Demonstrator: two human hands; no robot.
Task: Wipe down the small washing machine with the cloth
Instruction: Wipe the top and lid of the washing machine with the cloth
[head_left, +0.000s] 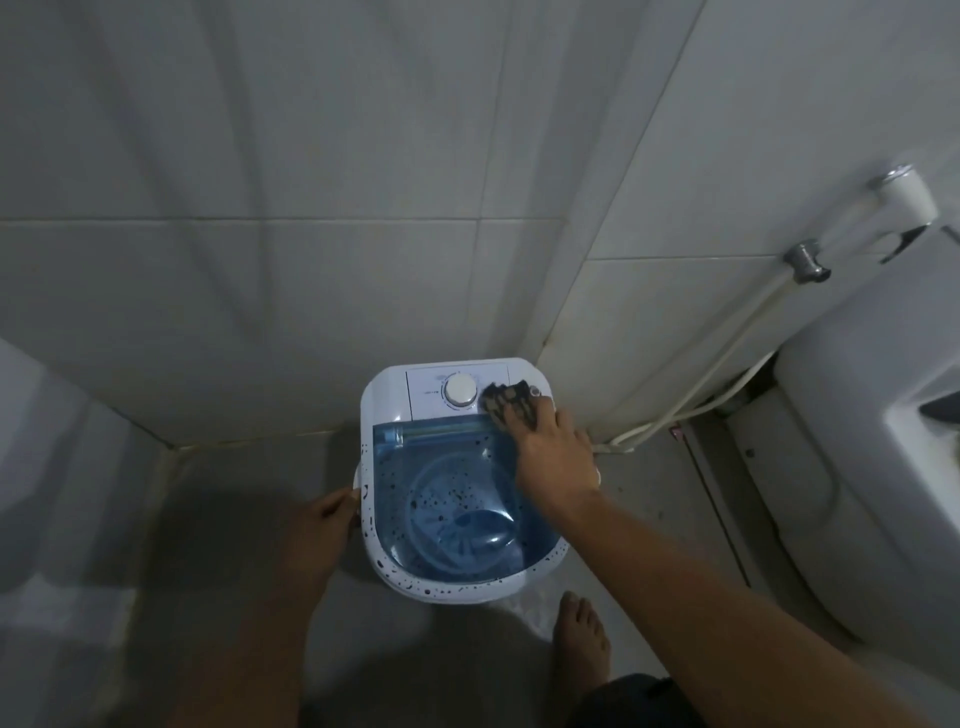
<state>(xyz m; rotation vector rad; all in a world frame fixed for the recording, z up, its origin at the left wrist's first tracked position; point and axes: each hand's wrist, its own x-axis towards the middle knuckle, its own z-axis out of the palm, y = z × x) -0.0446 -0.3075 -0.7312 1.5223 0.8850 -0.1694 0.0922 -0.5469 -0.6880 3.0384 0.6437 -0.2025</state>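
Washing machine: my small white washing machine (387, 410) stands on the floor (234, 493), in the corner by the tiled wall (311, 208).
Lid: the lid (447, 499) is see-through blue, and it is down. I can see the round tub under it.
Spots: dark spots dot the white rim and the lid.
Knob: a round white knob (460, 391) sits on the white panel at the back.
Writing: there are tiny words by the knob, but they are too small for me to read.
Cloth: the dark cloth (506, 402) lies on the panel, just right of the knob.
Right hand: my right hand (550, 452) presses the cloth down with flat, spread fingers.
Left hand: my left hand (324, 519) curls round the left edge of the machine and holds it.
Foot: my bare foot (579, 639) is on the floor near the front.
Toilet: a white toilet (857, 467) is on the right, with a hose (727, 358) on the wall beside it.
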